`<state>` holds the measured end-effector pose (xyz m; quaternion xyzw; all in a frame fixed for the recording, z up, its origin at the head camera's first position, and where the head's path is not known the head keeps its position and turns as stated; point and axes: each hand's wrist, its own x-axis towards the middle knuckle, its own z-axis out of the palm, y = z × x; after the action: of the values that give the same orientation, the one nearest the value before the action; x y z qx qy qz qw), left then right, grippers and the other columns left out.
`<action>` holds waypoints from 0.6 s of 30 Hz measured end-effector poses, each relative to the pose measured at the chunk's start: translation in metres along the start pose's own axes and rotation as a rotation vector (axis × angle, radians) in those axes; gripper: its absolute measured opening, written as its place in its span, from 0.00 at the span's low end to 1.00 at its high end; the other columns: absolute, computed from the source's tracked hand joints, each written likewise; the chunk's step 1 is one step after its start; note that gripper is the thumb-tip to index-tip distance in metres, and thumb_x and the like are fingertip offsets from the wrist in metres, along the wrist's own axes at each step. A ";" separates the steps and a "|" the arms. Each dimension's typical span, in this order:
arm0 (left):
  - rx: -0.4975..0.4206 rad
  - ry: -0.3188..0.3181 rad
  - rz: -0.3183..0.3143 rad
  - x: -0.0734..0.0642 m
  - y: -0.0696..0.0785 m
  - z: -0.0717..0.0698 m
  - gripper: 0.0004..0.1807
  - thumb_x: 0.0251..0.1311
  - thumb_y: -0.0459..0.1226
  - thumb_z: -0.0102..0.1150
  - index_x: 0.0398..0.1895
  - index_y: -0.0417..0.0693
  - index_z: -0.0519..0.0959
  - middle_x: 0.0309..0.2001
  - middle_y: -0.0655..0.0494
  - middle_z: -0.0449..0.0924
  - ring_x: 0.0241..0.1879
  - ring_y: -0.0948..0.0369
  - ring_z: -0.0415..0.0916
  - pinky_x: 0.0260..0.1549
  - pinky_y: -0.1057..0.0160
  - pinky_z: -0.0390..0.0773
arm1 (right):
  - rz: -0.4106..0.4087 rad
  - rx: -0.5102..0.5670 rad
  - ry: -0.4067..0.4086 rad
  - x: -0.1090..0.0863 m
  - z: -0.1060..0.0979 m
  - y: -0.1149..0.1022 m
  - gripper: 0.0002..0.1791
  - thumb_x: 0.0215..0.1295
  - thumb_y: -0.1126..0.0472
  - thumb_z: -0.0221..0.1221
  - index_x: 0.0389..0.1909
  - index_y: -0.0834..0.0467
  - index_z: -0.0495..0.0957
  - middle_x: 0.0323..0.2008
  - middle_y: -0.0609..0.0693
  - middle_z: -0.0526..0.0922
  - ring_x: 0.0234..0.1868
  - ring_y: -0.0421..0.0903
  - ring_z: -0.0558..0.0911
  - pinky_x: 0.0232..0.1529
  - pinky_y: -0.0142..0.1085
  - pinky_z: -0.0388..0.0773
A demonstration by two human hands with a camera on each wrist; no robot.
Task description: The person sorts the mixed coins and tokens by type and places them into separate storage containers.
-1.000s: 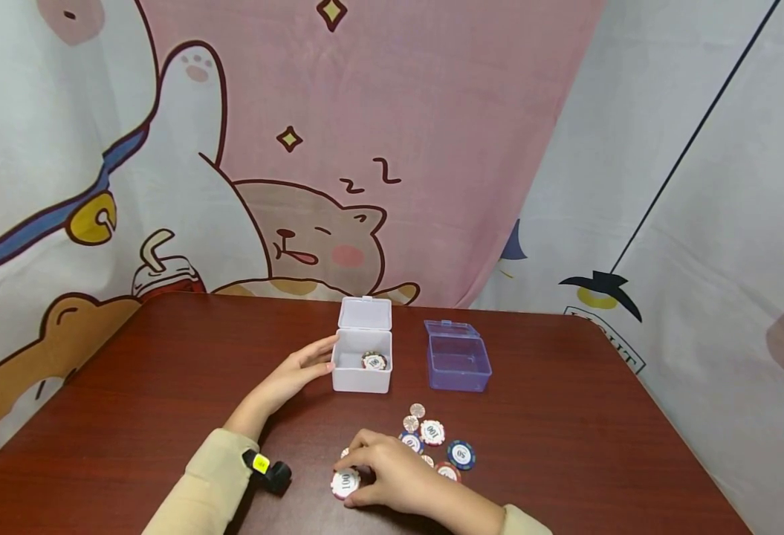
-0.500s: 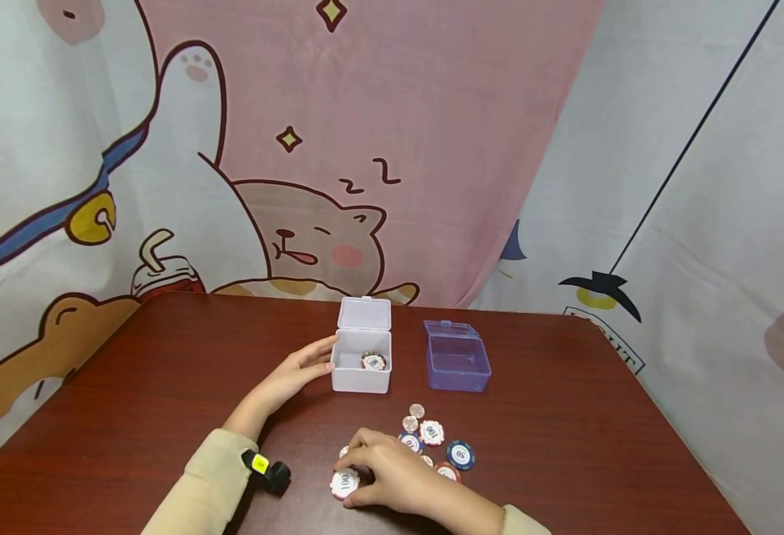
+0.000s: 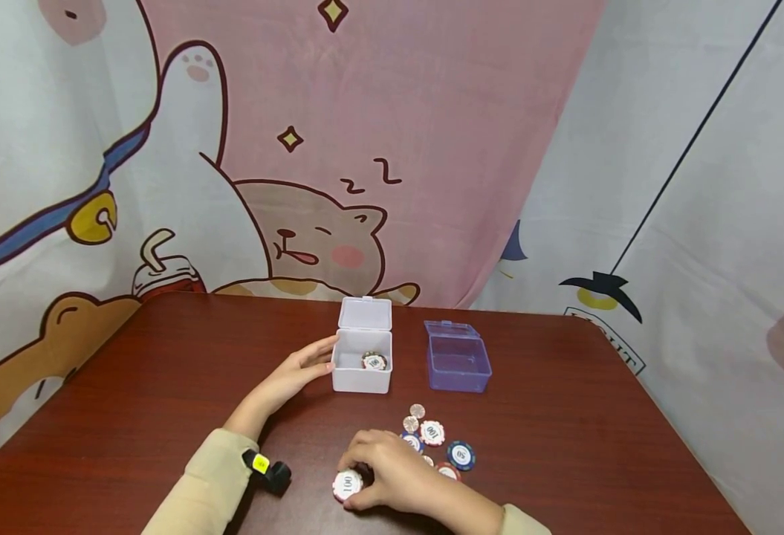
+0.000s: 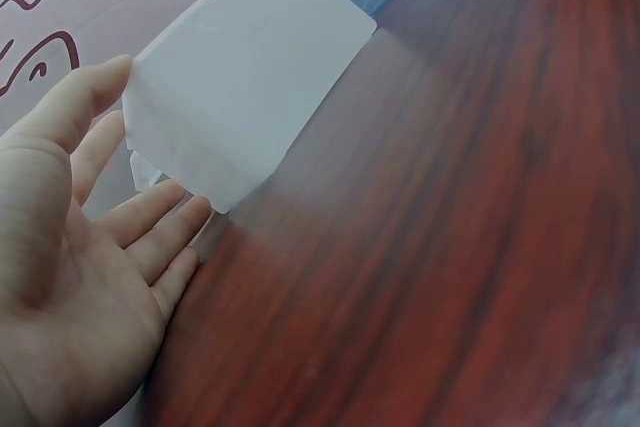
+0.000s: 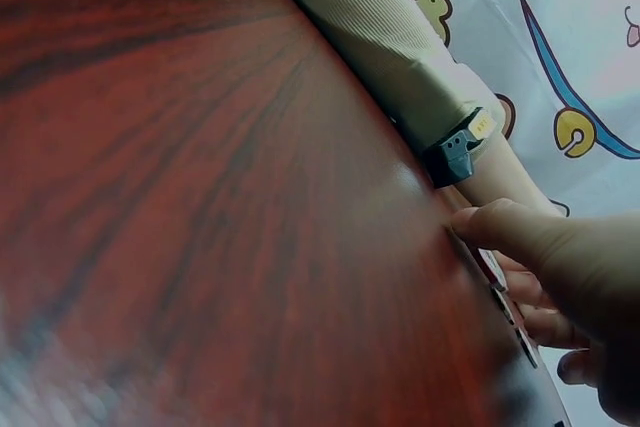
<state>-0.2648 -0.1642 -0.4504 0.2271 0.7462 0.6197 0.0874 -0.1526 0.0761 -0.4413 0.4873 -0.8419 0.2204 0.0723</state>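
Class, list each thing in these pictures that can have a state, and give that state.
white box: lid open, chip inside
blue box: lid open
left hand: fingers straight, touching the white box
right hand: gripping a white 100 chip
blue 50 chip: lying flat, 50 showing

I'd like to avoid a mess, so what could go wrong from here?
The white 100 poker chip might slip, since the fingers of the right hand hold it by its edge. The red-rimmed poker chip lies close by the right wrist and could get nudged. The left hand is against the side of the open white plastic box, so a push could perhaps shift it.
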 end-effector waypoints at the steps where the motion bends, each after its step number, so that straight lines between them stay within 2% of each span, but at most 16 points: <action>1: 0.000 0.001 0.000 0.000 0.000 0.000 0.32 0.67 0.39 0.56 0.73 0.50 0.60 0.71 0.48 0.59 0.66 0.47 0.60 0.61 0.44 0.58 | -0.001 -0.004 0.003 0.000 0.000 0.000 0.18 0.42 0.47 0.74 0.36 0.45 0.83 0.33 0.33 0.76 0.36 0.26 0.72 0.39 0.19 0.64; 6: 0.003 0.000 0.002 0.001 0.000 0.000 0.31 0.67 0.36 0.55 0.73 0.50 0.60 0.71 0.48 0.59 0.66 0.47 0.60 0.61 0.44 0.58 | 0.014 0.015 0.013 0.001 -0.004 0.000 0.17 0.42 0.50 0.74 0.35 0.44 0.83 0.33 0.32 0.76 0.35 0.26 0.71 0.38 0.19 0.64; 13: 0.008 -0.001 0.004 0.001 0.002 0.001 0.30 0.68 0.34 0.52 0.72 0.50 0.60 0.71 0.49 0.59 0.66 0.47 0.61 0.61 0.44 0.58 | 0.030 0.099 0.045 0.003 -0.007 0.005 0.16 0.41 0.55 0.73 0.34 0.47 0.83 0.32 0.34 0.76 0.35 0.28 0.74 0.38 0.16 0.65; 18: 0.000 -0.001 0.008 0.001 0.002 0.001 0.31 0.68 0.36 0.54 0.72 0.49 0.60 0.70 0.49 0.59 0.66 0.47 0.61 0.61 0.44 0.58 | 0.060 0.139 0.072 0.005 -0.012 0.009 0.17 0.41 0.58 0.72 0.36 0.50 0.83 0.34 0.36 0.77 0.36 0.29 0.74 0.39 0.18 0.67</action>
<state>-0.2645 -0.1629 -0.4488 0.2303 0.7453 0.6198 0.0855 -0.1636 0.0813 -0.4316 0.4575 -0.8356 0.2976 0.0621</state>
